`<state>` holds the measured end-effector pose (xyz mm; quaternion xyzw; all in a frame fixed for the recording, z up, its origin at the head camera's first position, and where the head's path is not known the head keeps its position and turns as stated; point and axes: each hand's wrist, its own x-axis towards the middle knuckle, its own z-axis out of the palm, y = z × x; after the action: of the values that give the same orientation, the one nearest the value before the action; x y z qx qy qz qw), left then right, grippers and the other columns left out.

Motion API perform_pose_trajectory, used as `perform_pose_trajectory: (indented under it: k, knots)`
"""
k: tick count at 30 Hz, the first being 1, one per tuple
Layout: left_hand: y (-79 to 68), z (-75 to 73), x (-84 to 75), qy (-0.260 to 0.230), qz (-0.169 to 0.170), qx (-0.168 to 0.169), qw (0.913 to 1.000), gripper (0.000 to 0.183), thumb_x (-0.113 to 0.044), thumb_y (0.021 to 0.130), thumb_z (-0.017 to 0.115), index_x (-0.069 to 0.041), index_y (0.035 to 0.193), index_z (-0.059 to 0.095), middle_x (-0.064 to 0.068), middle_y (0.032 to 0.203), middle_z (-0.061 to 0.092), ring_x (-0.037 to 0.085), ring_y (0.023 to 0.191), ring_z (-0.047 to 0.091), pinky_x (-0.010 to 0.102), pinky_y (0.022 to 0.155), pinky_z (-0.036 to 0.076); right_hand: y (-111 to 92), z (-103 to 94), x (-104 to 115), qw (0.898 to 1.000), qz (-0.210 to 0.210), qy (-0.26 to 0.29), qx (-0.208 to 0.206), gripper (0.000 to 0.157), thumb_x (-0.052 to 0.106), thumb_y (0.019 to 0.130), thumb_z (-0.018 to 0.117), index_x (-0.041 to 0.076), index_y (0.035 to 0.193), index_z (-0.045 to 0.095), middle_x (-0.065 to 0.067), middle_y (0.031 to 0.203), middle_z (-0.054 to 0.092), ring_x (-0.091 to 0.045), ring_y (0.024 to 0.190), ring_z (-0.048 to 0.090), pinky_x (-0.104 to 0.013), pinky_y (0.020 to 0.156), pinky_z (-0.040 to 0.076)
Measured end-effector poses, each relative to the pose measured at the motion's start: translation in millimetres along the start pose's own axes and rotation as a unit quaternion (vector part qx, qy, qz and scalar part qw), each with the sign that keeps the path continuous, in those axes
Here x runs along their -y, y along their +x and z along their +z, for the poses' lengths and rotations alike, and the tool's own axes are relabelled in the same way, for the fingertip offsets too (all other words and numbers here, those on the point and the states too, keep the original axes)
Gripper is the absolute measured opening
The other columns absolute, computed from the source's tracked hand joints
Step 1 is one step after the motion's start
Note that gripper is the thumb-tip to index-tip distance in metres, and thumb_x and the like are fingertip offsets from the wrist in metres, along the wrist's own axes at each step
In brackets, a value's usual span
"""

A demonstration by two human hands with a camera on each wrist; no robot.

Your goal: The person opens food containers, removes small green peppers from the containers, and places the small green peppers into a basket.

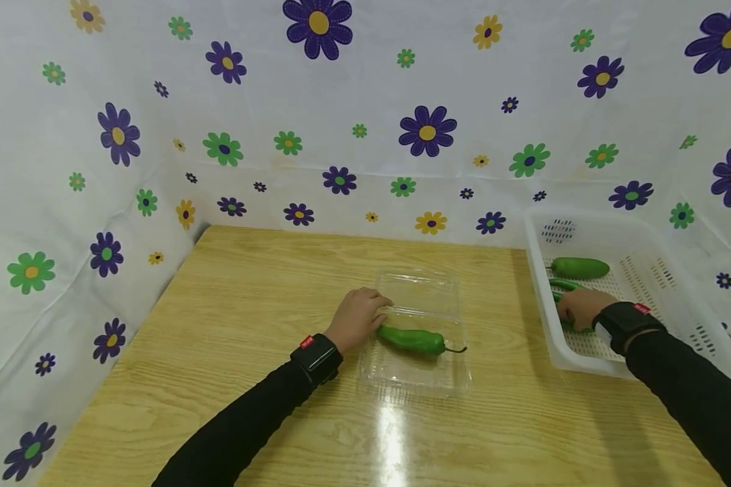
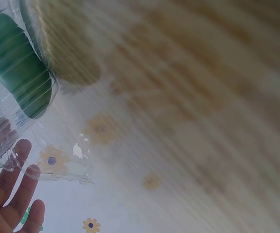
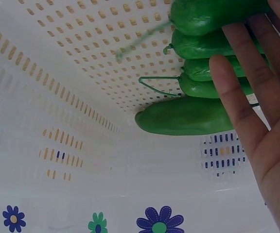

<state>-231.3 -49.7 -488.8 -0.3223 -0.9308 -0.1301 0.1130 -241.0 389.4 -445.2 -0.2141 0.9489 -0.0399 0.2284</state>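
Note:
A green pepper [image 1: 411,339] with a thin stem lies in an open clear plastic box [image 1: 414,379] on the table. My left hand [image 1: 357,318] holds the box by its left edge; in the left wrist view the fingers [image 2: 21,194] bend around the clear rim. Inside the white basket [image 1: 560,358], my right hand [image 1: 585,306] grips the nearest green pepper [image 3: 208,17], its fingers along the pepper's side and thumb partly cut off by the frame. Several more peppers [image 3: 203,44] lie beside it, and a thicker green pepper [image 1: 580,268] lies farthest back.
The perforated basket stands at the table's right, against the flowered cloth [image 1: 365,101] that hangs behind and along both sides. The wooden table [image 1: 250,284] extends left of and in front of the box. The box's lid [image 1: 420,287] lies folded back toward the cloth.

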Motion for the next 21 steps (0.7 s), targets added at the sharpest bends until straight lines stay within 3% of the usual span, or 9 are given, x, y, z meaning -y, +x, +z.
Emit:
perform_pose_trajectory:
  k: [6, 11, 14, 17, 19, 20, 21]
  knots:
    - [0.9, 1.3, -1.3, 0.002, 0.002, 0.0, 1.0, 0.023, -0.021, 0.085, 0.07, -0.013, 0.107, 0.07, 0.003, 0.101, 0.069, 0.021, 0.1, 0.063, 0.036, 0.092, 0.051, -2, -1.1, -2, 1.0, -0.002, 0.009, 0.002, 0.03, -0.015, 0.067, 0.066, 0.013, 0.065, 0.056, 0.008, 0.06, 0.032, -0.01, 0.057, 0.03, -0.024, 0.052, 0.024]
    - [0.7, 1.5, -2.9, -0.013, 0.001, -0.009, 0.9999, 0.023, -0.02, 0.084, 0.071, -0.013, 0.106, 0.07, 0.004, 0.102, 0.069, 0.022, 0.101, 0.063, 0.037, 0.093, 0.051, -8, -9.2, -5, 1.0, 0.004, 0.001, 0.006, 0.018, -0.007, 0.072, 0.07, 0.006, 0.084, 0.069, -0.002, 0.075, 0.063, -0.017, 0.068, 0.056, -0.033, 0.058, 0.049]
    - [0.3, 3.6, -2.1, -0.014, 0.001, -0.014, 0.9998, 0.023, -0.02, 0.084, 0.071, -0.013, 0.106, 0.07, 0.004, 0.101, 0.069, 0.021, 0.1, 0.063, 0.037, 0.093, 0.051, -16, -21.6, -2, 1.0, 0.004, 0.012, -0.005, 0.013, -0.004, 0.076, 0.069, 0.001, 0.088, 0.068, -0.008, 0.081, 0.066, -0.023, 0.074, 0.062, -0.036, 0.062, 0.053]
    - [0.0, 5.1, -0.7, -0.009, 0.002, -0.016, 0.9998, 0.023, -0.021, 0.084, 0.071, -0.014, 0.106, 0.07, 0.003, 0.1, 0.069, 0.02, 0.099, 0.063, 0.037, 0.092, 0.051, -27, -40.7, 12, 0.999, 0.029, 0.02, -0.04, 0.016, -0.003, 0.078, 0.068, -0.003, 0.094, 0.068, -0.015, 0.087, 0.068, -0.03, 0.079, 0.064, -0.04, 0.067, 0.056]
    - [0.0, 4.9, 0.0, -0.006, 0.002, -0.015, 0.9999, 0.024, -0.021, 0.084, 0.071, -0.014, 0.106, 0.07, 0.002, 0.1, 0.069, 0.02, 0.099, 0.063, 0.037, 0.092, 0.051, -35, -53.4, 26, 0.995, 0.034, 0.008, -0.092, 0.017, -0.001, 0.079, 0.068, -0.003, 0.096, 0.069, -0.017, 0.089, 0.07, -0.033, 0.081, 0.066, -0.043, 0.07, 0.056]
    - [0.0, 4.3, 0.1, -0.005, 0.002, -0.015, 0.9999, 0.024, -0.021, 0.084, 0.071, -0.014, 0.106, 0.07, 0.002, 0.1, 0.069, 0.02, 0.099, 0.063, 0.036, 0.092, 0.051, -38, -59.9, 33, 0.992, 0.039, 0.001, -0.116, 0.028, 0.001, 0.078, 0.071, -0.004, 0.106, 0.068, -0.021, 0.099, 0.07, -0.038, 0.091, 0.066, -0.05, 0.077, 0.056]
    - [0.1, 3.8, 0.2, -0.003, 0.002, -0.014, 0.9999, 0.024, -0.021, 0.084, 0.071, -0.014, 0.106, 0.07, 0.002, 0.1, 0.069, 0.02, 0.099, 0.063, 0.036, 0.092, 0.051, -41, -65.9, 41, 0.989, 0.04, -0.001, -0.142, 0.029, 0.001, 0.078, 0.071, -0.004, 0.107, 0.068, -0.022, 0.1, 0.069, -0.04, 0.092, 0.066, -0.052, 0.079, 0.055]
